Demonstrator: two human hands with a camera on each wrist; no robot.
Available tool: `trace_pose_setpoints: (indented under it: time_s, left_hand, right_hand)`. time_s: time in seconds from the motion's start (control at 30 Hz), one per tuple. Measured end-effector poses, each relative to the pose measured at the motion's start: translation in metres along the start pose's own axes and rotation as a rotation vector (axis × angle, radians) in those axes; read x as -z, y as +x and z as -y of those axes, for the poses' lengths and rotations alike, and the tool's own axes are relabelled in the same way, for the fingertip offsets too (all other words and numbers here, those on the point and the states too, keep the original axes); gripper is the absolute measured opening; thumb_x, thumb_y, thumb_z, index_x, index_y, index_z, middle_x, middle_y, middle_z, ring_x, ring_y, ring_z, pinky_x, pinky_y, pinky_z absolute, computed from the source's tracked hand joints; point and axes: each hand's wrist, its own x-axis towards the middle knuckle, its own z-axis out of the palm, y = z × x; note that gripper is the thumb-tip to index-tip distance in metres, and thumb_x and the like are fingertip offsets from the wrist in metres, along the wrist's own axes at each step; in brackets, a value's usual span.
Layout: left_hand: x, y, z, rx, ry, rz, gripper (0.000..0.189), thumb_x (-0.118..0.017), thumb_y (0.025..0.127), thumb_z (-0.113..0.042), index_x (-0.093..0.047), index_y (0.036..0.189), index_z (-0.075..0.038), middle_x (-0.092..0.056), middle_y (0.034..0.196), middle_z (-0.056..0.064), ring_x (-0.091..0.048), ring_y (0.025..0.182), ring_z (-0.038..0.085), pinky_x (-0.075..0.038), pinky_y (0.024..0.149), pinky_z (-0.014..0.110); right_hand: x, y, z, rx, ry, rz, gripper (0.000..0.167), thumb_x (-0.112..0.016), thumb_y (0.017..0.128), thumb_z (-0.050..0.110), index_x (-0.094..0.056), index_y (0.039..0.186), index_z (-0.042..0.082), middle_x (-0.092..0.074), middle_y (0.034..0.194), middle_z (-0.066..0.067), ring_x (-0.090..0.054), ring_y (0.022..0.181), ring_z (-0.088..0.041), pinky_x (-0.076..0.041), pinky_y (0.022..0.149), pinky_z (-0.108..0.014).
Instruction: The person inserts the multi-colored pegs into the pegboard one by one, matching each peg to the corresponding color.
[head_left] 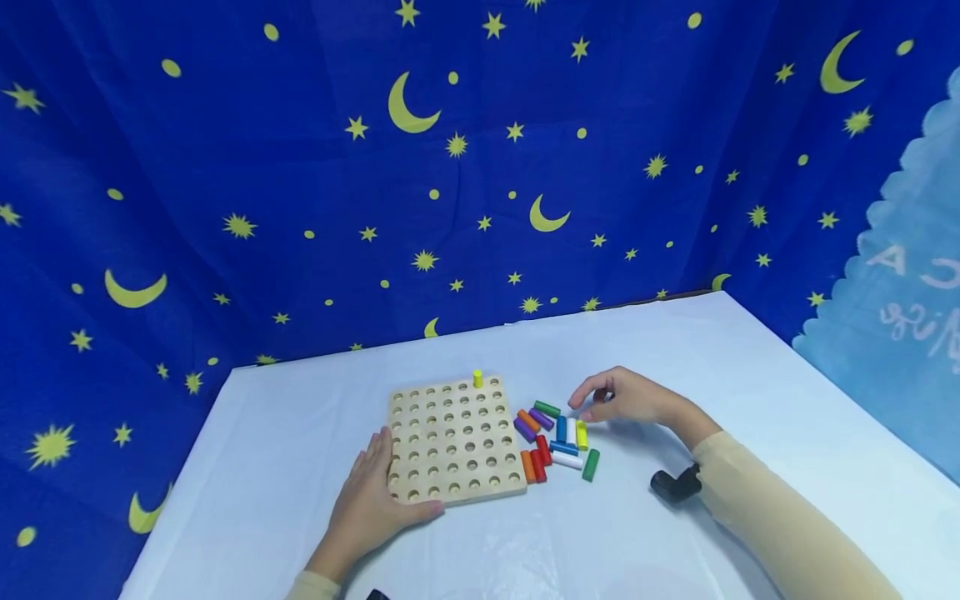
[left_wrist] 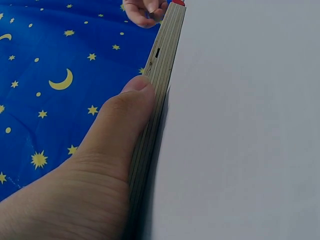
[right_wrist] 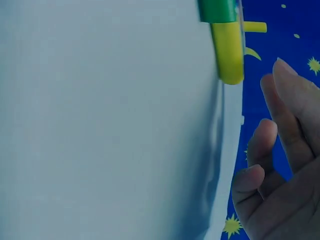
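**A:** ok what am I looking at?

**B:** Flat, square wooden board (head_left: 442,442) in the middle of the table, rows of round holes, side edge all thin layered stripes. One yellow peg (head_left: 477,379) stands upright in the far row, toward the right. The loose pegs (head_left: 564,448) are smooth little cylinders lying in a jumble off the board's right side: red, orange, purple, green, blue, white, yellow.

**A:** any room to move?

**B:** Loads. White tabletop (head_left: 615,533) stretches out right of the jumble and in front of the board. Tightest bit is the near right corner, where an orange peg (head_left: 528,467) lies right beside the edge.

**A:** and the hands?

**B:** Left hand (head_left: 369,496) is at the near left corner, thumb spread out along the front edge, fingers along the left side. Right hand (head_left: 626,396) is just by the loose yellow peg (head_left: 582,435), fingers gently bent and apart, pinching nothing.
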Motion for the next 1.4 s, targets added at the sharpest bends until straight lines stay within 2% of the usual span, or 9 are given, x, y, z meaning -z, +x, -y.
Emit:
trace_pose_setpoints:
  time_s: [0.13,0.33,0.53,0.77,1.03,1.27,1.4]
  left_hand:
    - [0.001,0.000,-0.001,-0.001,0.000,0.003,0.152,-0.072,0.052,-0.087,-0.008,0.158,0.000,-0.011,0.166,0.019,-0.011,0.154,0.036,-0.011,0.127,0.051]
    - [0.002,-0.001,-0.001,0.001,0.001,0.004,0.152,-0.073,0.052,-0.086,-0.008,0.158,0.000,-0.012,0.166,0.019,-0.011,0.154,0.036,-0.011,0.127,0.051]
    - [0.002,-0.001,0.000,-0.004,-0.008,0.000,0.151,-0.074,0.053,-0.085,-0.009,0.158,0.001,-0.013,0.165,0.020,-0.012,0.154,0.036,-0.011,0.127,0.051]
    - [0.001,-0.002,0.001,-0.012,-0.020,-0.004,0.150,-0.075,0.054,-0.084,-0.010,0.158,0.001,-0.014,0.165,0.020,-0.013,0.154,0.036,-0.012,0.127,0.051]
    - [0.001,-0.002,0.000,-0.013,-0.012,-0.010,0.150,-0.074,0.053,-0.085,-0.011,0.158,0.001,-0.014,0.165,0.021,-0.013,0.154,0.037,-0.012,0.127,0.052]
    - [0.001,-0.003,-0.001,-0.014,-0.017,-0.008,0.149,-0.075,0.054,-0.084,-0.011,0.158,0.002,-0.014,0.165,0.020,-0.013,0.154,0.036,-0.012,0.127,0.052]
    - [0.000,-0.003,0.000,-0.013,-0.013,-0.012,0.149,-0.074,0.054,-0.085,-0.011,0.158,0.002,-0.015,0.165,0.021,-0.013,0.154,0.036,-0.012,0.127,0.052]
  right_hand:
    - [-0.002,-0.004,-0.005,0.015,0.009,0.046,0.019,-0.079,0.085,0.023,-0.077,0.104,0.022,-0.073,0.110,0.003,-0.056,0.095,-0.022,-0.046,0.084,-0.033]
    - [-0.005,-0.005,-0.011,0.051,0.024,0.089,0.017,-0.079,0.085,0.021,-0.077,0.102,0.023,-0.073,0.106,0.003,-0.055,0.092,-0.023,-0.046,0.081,-0.032]
    - [-0.005,-0.004,-0.011,0.060,-0.003,0.093,0.020,-0.079,0.085,0.019,-0.076,0.104,0.023,-0.073,0.105,0.003,-0.055,0.091,-0.021,-0.046,0.081,-0.031]
    - [-0.004,-0.001,-0.011,0.053,-0.087,0.085,0.020,-0.080,0.083,0.015,-0.076,0.101,0.023,-0.071,0.101,0.004,-0.053,0.089,-0.020,-0.044,0.079,-0.030]
    - [-0.002,0.000,-0.010,0.053,-0.150,0.069,0.019,-0.081,0.083,0.016,-0.076,0.099,0.025,-0.072,0.102,0.007,-0.055,0.093,-0.018,-0.047,0.085,-0.032]
    - [-0.001,0.001,-0.010,0.038,-0.163,0.069,0.019,-0.080,0.083,0.016,-0.076,0.100,0.024,-0.070,0.101,0.007,-0.056,0.094,-0.017,-0.050,0.089,-0.033]
    - [0.001,0.001,-0.012,0.026,-0.149,0.052,0.017,-0.078,0.087,0.018,-0.073,0.102,0.023,-0.069,0.101,0.006,-0.054,0.094,-0.018,-0.047,0.089,-0.034]
